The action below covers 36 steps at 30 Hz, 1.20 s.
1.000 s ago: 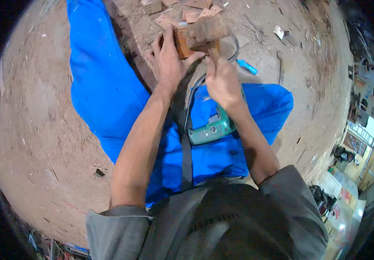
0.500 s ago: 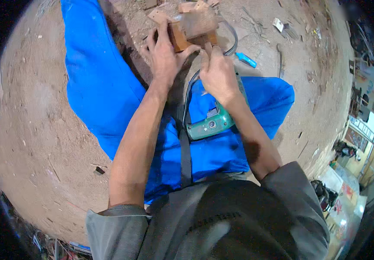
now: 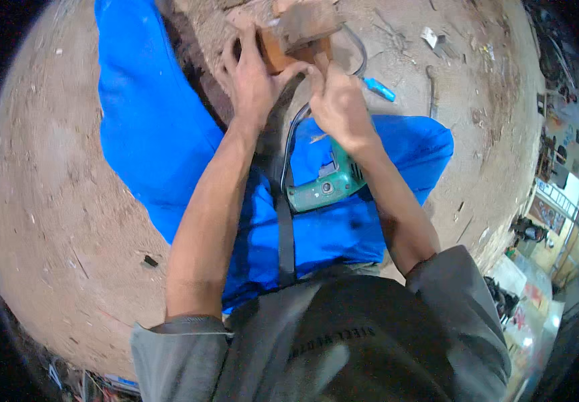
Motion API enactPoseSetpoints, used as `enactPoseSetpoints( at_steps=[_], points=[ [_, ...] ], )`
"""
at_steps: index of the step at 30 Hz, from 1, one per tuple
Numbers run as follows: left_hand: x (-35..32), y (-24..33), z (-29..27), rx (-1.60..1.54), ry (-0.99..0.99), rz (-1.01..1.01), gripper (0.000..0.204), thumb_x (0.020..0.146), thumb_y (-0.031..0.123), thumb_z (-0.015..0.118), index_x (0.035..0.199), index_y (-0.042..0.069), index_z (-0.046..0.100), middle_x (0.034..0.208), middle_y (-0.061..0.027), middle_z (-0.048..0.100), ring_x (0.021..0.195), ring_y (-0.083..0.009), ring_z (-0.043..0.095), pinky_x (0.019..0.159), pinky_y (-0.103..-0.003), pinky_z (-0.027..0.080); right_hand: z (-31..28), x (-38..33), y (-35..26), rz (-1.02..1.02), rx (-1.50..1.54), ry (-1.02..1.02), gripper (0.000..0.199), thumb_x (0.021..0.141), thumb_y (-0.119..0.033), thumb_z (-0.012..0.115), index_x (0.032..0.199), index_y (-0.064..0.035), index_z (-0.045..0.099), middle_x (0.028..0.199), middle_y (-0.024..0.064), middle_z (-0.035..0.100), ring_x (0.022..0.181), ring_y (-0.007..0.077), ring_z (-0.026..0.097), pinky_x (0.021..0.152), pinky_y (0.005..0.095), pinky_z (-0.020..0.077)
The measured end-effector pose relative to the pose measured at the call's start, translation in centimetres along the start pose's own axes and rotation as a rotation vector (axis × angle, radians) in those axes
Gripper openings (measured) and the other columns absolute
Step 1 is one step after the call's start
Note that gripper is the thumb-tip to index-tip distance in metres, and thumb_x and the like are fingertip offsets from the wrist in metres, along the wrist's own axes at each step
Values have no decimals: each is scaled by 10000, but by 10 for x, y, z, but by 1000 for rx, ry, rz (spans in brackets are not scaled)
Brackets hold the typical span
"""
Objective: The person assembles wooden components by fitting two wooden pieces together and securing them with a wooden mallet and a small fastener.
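An orange-brown wooden block (image 3: 277,55) lies on the ground ahead of me. My left hand (image 3: 252,84) grips its left side, fingers spread over the far edge and the thumb along the near edge. Above the block is a greyish-brown piece of wood (image 3: 311,25), blurred. My right hand (image 3: 339,104) is closed at the block's near right, its fingertips close to my left thumb; what those fingers hold is hard to make out. Below my right wrist, a green power drill (image 3: 326,187) rests on my blue trousers, partly hidden by the forearm.
A dark cable (image 3: 289,144) runs up from the drill. Right of the block lies a blue-handled tool (image 3: 379,89). Farther right are a bent metal rod (image 3: 431,90) and a pale scrap (image 3: 429,37) on the dirt floor (image 3: 490,134). Shelves and clutter line the right edge.
The greyish-brown wood piece has shifted slightly up and right in the view. My hands keep nearly the same places, the right a little lower.
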<state>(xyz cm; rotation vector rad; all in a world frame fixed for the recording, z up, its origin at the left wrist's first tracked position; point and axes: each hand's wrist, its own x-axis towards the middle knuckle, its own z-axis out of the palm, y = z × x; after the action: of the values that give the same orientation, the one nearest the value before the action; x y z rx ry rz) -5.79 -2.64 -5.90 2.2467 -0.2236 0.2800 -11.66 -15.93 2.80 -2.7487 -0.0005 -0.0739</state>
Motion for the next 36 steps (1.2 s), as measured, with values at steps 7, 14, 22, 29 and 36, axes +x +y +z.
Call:
enactPoseSetpoints(
  at_steps=[7,14,22,29,36],
  points=[
    [-4,-7,-2,8,-21,3,1062,687,525,876,1503,68,372,1395,-195,549,1360,-424,389,1094,-605,276,15,-5,3,98,146,58,233,853,-95,663,1083,-60,662,957,216,620,855,419,641,675,496,519],
    [-6,0,-1,-21,-51,-23,1106,666,498,892,1527,87,332,1387,-175,564,1395,-429,344,1118,-604,248,4,-19,8,-258,42,174,214,904,-38,567,1083,58,633,971,275,632,861,468,650,715,496,540],
    [-6,6,-4,-101,-13,-49,1079,670,477,892,1518,97,343,1413,-191,526,1388,-408,361,1094,-609,272,13,-2,10,-226,14,217,161,897,-84,585,978,23,673,803,229,636,699,442,609,661,517,497],
    [-8,6,-1,-96,-13,-28,1080,666,484,901,1511,75,366,1413,-172,531,1356,-408,396,1085,-585,281,9,-12,15,-208,-356,-21,217,905,-18,571,1093,9,676,958,233,677,836,372,672,662,486,519],
    [-5,3,7,-11,3,-42,1117,620,548,904,1489,81,382,1359,-173,570,1352,-404,396,1067,-577,298,13,-7,20,-228,-171,127,247,824,-106,655,1030,29,677,813,199,614,769,388,624,693,503,508]
  ],
)
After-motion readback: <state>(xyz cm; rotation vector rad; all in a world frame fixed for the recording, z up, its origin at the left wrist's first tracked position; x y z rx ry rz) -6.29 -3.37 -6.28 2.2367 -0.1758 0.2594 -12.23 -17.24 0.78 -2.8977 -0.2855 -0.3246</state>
